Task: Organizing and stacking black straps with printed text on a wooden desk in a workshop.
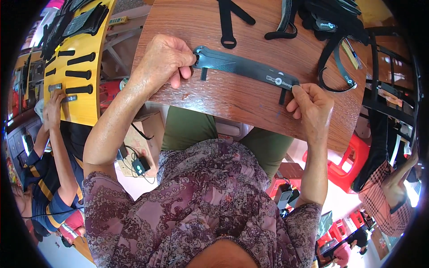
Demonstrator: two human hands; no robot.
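Note:
A flat black storage strap with white print near one end stretches across the brown wooden table. My left hand pinches its left end, where a metal-looking ring partly shows. The right end is gripped between thumb and fingers of my right hand. Below the strap, two short dark strips, a left one and a right one, lie on or are fixed to the tabletop; I cannot tell which.
Loose black straps lie at the table's far side. A heap of straps fills the far right, beside a pen and a looped strap. At left, a co-worker's hand touches a yellow table bearing more straps.

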